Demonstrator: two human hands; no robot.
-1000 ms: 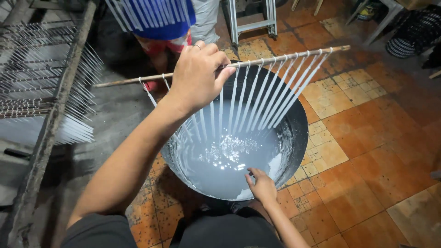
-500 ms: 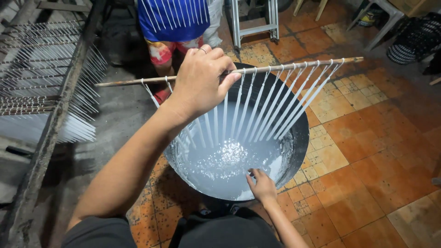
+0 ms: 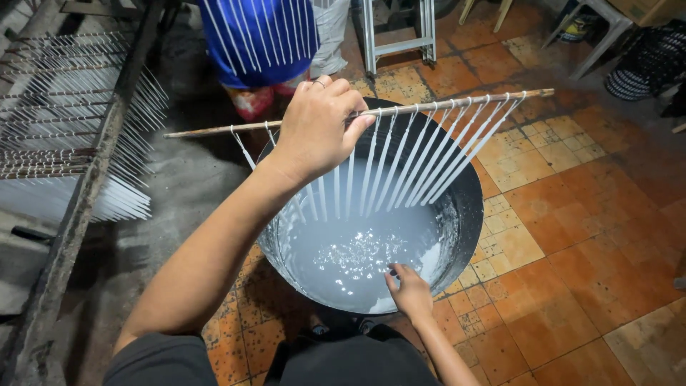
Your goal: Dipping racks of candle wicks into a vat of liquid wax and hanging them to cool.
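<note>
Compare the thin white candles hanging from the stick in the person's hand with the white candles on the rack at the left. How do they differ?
The hanging candles dangle from one stick, held by the left hand over the basin of pale liquid; the rack candles sit in many stacked rows. The hanging candles converge downward; the rack candles fan sideways. Both are thin and white. The right hand touches the liquid's edge.

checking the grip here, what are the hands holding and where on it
The left hand grips the wooden stick of hanging white candles near its middle. The right hand pinches their lower ends.
</note>
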